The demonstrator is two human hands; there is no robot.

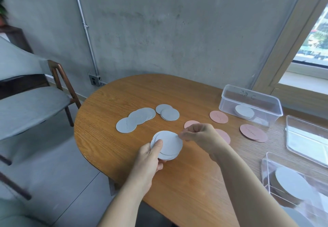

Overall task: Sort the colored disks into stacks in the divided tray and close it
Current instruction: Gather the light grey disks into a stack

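I observe the left hand (150,153) pinching a small stack of white disks (167,145) above the table (110,113), thumb on top, while the right hand (199,135) closes its fingertips on the stack's right rim. Grey disks (135,118) lie fanned beyond the stack, pink disks (218,117) are scattered to the right, and a clear box (252,102) behind them holds white disks. I note a second clear box (294,182) at the near right, also holding disks, and a lid (307,138) lying between the two.
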